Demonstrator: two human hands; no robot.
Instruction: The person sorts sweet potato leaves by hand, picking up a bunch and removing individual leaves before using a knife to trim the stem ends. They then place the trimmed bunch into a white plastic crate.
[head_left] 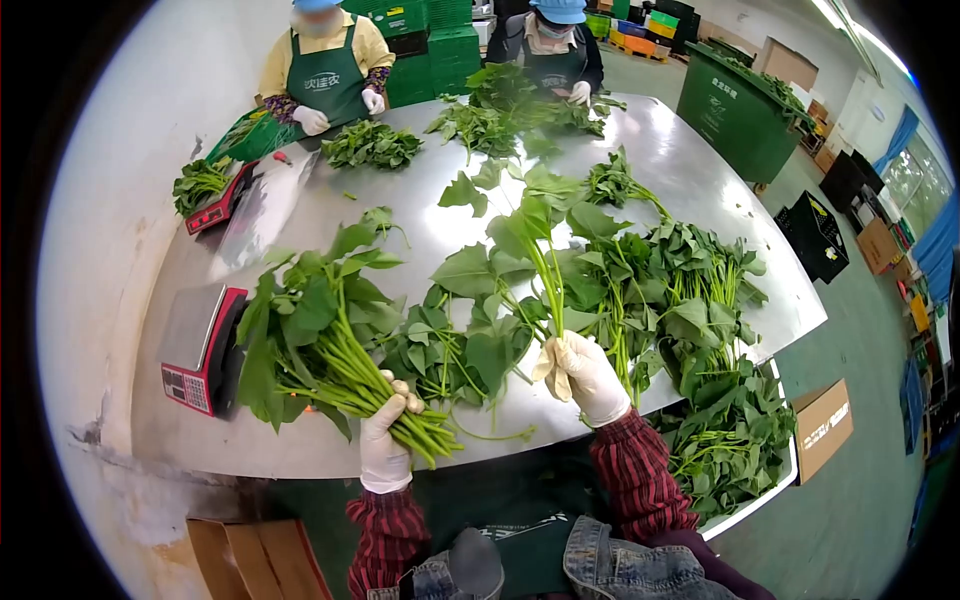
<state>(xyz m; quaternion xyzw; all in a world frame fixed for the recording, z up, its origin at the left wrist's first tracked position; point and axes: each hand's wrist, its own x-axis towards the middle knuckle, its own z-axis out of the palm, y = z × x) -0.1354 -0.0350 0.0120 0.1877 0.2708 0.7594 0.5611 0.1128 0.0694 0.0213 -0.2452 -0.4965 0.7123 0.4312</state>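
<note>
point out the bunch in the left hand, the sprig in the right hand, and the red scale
bunch (320, 350), head view, on its leafy middle
sprig (545, 265), head view, on its stems
red scale (192, 345), head view, on its steel platform

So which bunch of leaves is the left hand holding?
Start at the shiny steel table and find the red-sided weighing scale on its near left edge. Right beside it, the white-gloved left hand grips a thick green leafy bunch, the only one gathered tight, with stems together.

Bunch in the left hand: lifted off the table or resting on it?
Resting, mostly. The left hand grips the bunch of greens by its stems, tilted, with the leaves lying on the steel table.
</note>
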